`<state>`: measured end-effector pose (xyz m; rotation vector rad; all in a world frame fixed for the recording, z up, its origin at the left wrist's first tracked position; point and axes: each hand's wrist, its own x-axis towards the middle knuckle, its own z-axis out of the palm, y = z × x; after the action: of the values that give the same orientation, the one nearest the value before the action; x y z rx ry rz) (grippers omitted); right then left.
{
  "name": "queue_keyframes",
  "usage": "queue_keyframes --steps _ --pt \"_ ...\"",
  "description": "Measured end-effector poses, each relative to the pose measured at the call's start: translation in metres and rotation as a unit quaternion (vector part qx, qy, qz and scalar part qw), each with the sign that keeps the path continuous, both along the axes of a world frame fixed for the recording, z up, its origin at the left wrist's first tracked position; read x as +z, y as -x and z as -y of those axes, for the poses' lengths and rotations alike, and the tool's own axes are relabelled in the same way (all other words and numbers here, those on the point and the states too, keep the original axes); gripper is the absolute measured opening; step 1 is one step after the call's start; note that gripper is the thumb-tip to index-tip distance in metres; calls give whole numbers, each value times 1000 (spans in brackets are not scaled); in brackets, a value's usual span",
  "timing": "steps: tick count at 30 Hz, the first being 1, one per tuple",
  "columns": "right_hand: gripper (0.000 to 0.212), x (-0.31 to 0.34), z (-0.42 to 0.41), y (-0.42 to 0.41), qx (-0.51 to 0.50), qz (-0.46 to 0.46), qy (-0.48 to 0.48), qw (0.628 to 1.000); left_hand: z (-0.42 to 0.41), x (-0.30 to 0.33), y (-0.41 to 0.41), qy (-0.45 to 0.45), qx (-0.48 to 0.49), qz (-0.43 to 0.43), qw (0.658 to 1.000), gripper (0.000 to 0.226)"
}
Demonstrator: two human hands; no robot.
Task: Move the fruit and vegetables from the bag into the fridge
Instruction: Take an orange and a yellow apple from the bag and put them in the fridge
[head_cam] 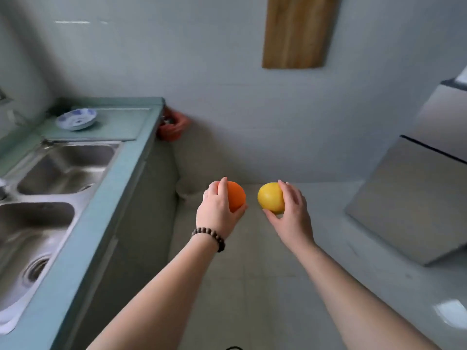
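Above the pale floor point(252, 261), in the middle of the view, both forearms reach forward side by side, and each hand carries one round fruit in the air. On the left, the left hand point(218, 210) grasps an orange fruit point(236, 198): its fingers point(223, 189) curl over the top and the thumb comes up from below, so the back of the hand faces the camera. A dark bead bracelet point(211, 237) sits on this wrist. On the right, the right hand point(293, 210) holds a yellow fruit point(270, 197) in the same manner, the fingers bent around its right side and the thumb under it. The two fruits are near each other but apart, at about the same height. Along the left side runs a greenish tabletop point(101, 198) with a steel double sink point(50, 178) set into it; near its far edge stands a blue-and-white bowl point(77, 118). Beyond the far right corner of this tabletop, a red bag point(173, 128) is on the floor against the wall. At the right edge of the view stands a silver fridge point(417, 198), with its doors closed. A wooden board point(298, 31) hangs on the wall point(202, 59) above.
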<state>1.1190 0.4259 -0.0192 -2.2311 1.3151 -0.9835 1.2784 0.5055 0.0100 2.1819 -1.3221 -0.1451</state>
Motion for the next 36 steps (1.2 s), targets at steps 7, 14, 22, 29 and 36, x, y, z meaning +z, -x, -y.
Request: queue_keyframes --steps 7,14,22,29,36 --pt "77 -9 78 133 -130 19 -7 991 122 4 116 4 -126 12 992 84" --pt "75 -12 123 218 -240 48 -5 970 210 2 204 -4 -235 21 972 83" --pt "74 -17 195 284 -331 46 1 942 313 -10 277 0 -314 4 949 83" --pt "73 -1 324 324 -387 38 14 921 456 1 321 21 -380 -15 925 83" --pt "75 40 438 361 -461 64 33 884 590 30 360 57 -422 -33 904 82"
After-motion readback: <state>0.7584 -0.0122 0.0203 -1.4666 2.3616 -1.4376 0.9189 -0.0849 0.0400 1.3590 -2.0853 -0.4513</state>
